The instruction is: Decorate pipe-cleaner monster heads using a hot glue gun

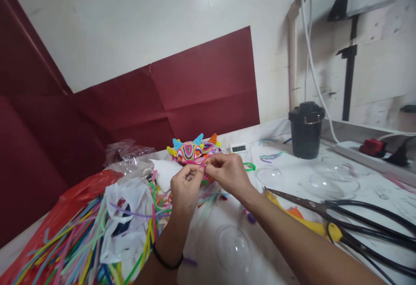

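Observation:
My left hand and my right hand meet over the table, fingertips pinched together on a thin pink pipe cleaner. Just behind them sits a colourful pipe-cleaner figure with blue, yellow and orange horns. A heap of loose multicoloured pipe cleaners lies at the lower left, partly on a red plastic bag and under a white plastic bag. A black band circles my left wrist.
Clear plastic domes lie on the white table. Large scissors with yellow and black handles rest at the right. A dark lidded pot, a small digital display and a power strip stand near the wall.

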Tool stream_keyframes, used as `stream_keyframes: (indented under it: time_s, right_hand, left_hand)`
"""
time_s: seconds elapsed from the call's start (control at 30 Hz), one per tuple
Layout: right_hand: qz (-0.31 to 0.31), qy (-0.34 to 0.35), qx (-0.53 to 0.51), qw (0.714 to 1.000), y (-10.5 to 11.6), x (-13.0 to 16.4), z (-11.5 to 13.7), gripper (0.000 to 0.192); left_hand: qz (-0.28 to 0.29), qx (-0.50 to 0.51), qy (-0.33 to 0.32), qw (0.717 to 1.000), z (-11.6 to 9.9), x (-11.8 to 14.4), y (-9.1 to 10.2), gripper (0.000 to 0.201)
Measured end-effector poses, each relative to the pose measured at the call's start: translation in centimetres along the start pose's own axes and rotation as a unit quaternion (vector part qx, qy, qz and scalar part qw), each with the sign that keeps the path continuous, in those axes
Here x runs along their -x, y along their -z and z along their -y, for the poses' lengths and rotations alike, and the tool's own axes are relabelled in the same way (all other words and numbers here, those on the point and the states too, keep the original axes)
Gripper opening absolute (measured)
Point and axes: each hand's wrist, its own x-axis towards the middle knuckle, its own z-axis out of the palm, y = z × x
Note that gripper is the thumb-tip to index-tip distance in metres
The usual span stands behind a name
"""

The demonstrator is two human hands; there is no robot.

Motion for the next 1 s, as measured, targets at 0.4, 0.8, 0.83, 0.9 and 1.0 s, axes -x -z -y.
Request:
stream_keyframes:
  time_s: [0.4,0.8,0.83,0.9,1.0]
  right_hand:
    - [0.004,-0.03,-0.06,0.998,1.3,-1.3,-0.6,0.019]
    - [0.022,0.16,0.167,0.973,0.9,-0.1,0.5,0.011]
    - [0.027,0.166,0.18,0.969,0.9,-0.1,0.4,0.012]
    - [0.037,0.177,0.205,0.962,0.9,0.0,0.4,0.013]
    - [0.048,0.185,0.234,0.953,1.0,0.1,0.5,0.014]
  left_hand:
    - [-0.03,-0.022,0.002,0.999,-0.6,-0.1,0.3,0.02]
    - [-0.05,-0.004,-0.014,0.999,-0.2,0.0,-0.1,0.019]
    - [-0.05,-0.004,-0.016,0.999,-0.1,0.0,-0.1,0.019]
    - [-0.048,-0.003,-0.02,0.999,-0.1,0.0,-0.1,0.018]
    - [-0.046,-0.004,-0.021,0.999,-0.3,0.1,-0.2,0.016]
